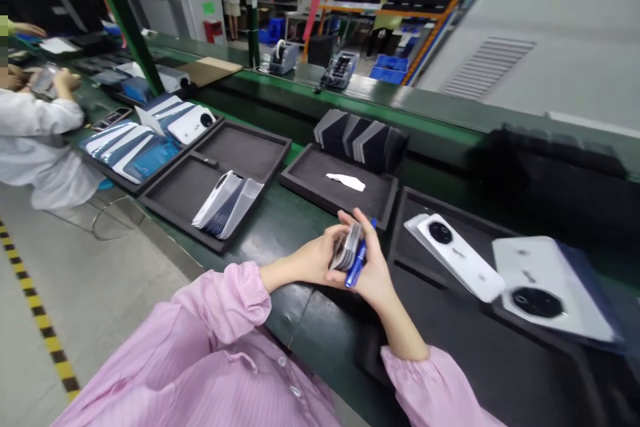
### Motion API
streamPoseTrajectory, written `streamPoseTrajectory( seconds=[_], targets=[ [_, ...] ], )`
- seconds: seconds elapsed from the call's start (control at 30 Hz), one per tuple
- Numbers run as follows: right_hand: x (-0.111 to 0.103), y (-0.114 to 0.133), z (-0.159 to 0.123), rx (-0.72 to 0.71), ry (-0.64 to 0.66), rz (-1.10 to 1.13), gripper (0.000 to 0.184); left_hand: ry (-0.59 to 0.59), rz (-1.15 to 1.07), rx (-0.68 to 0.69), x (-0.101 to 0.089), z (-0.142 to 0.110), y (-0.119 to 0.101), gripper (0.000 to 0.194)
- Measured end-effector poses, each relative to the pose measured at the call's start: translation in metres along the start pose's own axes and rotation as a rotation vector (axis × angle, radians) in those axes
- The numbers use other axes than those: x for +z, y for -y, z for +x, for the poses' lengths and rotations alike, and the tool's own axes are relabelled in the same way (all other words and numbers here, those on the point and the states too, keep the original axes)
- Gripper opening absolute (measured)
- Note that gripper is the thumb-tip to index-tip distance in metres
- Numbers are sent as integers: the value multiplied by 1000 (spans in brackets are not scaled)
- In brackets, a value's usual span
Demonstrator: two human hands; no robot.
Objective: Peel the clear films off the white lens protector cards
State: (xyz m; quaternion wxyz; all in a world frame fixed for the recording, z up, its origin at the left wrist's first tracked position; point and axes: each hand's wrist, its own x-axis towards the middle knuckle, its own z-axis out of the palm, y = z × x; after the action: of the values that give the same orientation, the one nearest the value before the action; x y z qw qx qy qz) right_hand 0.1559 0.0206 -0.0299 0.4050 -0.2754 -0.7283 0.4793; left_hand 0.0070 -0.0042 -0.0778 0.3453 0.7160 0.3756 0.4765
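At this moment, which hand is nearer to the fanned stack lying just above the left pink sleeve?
Left. The left hand is apart from the fanned stack, to its right in the picture; the right hand, with the blue pen, is farther right.

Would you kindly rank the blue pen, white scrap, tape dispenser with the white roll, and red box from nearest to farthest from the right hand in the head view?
From the right hand:
1. Blue pen, in its grip.
2. White scrap, on the dark tray ahead.
3. Tape dispenser, on the far ledge.
4. Red box, background left.
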Motion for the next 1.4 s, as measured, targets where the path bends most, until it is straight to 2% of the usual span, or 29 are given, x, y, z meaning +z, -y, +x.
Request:
streamPoseTrajectory(
  seconds=[0.07,0.13,0.2,0.23,0.27,0.33,0.37,0.43,0.5,0.53,0.6,0.67,0.77,0.8,0.87,0.97,1.1,1.2,1.3,1.4],
  targets=[
    [-1,-4,1,13,9,17,123,-5,-15,-50,0,1,-6,113],
    [-6,-7,1,5,-2,66,120,-68,-50,-111,-6,0,-20,101],
    [-13,-7,3,-28,-84,118,115,-200,-118,-153,-24,-7,-40,82],
    [-18,-7,4,-42,-141,132,112,-288,-167,-165,-40,-12,-50,72],
    [-22,-7,5,-46,-195,136,107,-375,-219,-172,-59,-19,-59,66],
    [-28,-6,7,-26,-267,136,94,-583,-305,-188,-110,-37,-74,65],
    [-29,-6,8,-10,-285,140,87,-673,-334,-236,-139,-46,-80,69],
    [-28,-5,9,17,-300,158,79,-766,-406,-437,-199,-61,-86,67],
    [-25,-4,10,30,-301,170,77,-735,-412,-565,-248,-71,-88,54],
    [-24,-4,11,35,-298,170,78,-710,-411,-607,-266,-74,-90,50],
    [-22,-5,12,44,-299,167,78,-651,-416,-643,-286,-80,-93,52],
    [-22,-9,13,53,-311,174,79,-599,-434,-630,-289,-88,-98,69],
    [-24,-17,13,67,-336,200,78,-504,-445,-531,-279,-103,-105,103],
    [-24,-20,13,71,-342,209,77,-451,-397,-488,-277,-107,-106,110],
    [-25,-23,14,73,-349,222,75,-336,-100,-462,-277,-112,-105,115],
    [-25,-24,14,66,-341,216,77,-230,449,-543,-290,-111,-98,104],
    [-24,-21,13,41,-336,168,77,-185,791,-646,-320,-102,-85,83],
    [-22,-21,14,38,-332,145,76,-11,943,-686,-337,-95,-79,76],
    [-22,-21,15,44,-332,147,74,179,985,-687,-351,-89,-79,68],
    [-22,-22,15,42,-331,153,74,262,950,-677,-363,-82,-83,66]
  ],
)
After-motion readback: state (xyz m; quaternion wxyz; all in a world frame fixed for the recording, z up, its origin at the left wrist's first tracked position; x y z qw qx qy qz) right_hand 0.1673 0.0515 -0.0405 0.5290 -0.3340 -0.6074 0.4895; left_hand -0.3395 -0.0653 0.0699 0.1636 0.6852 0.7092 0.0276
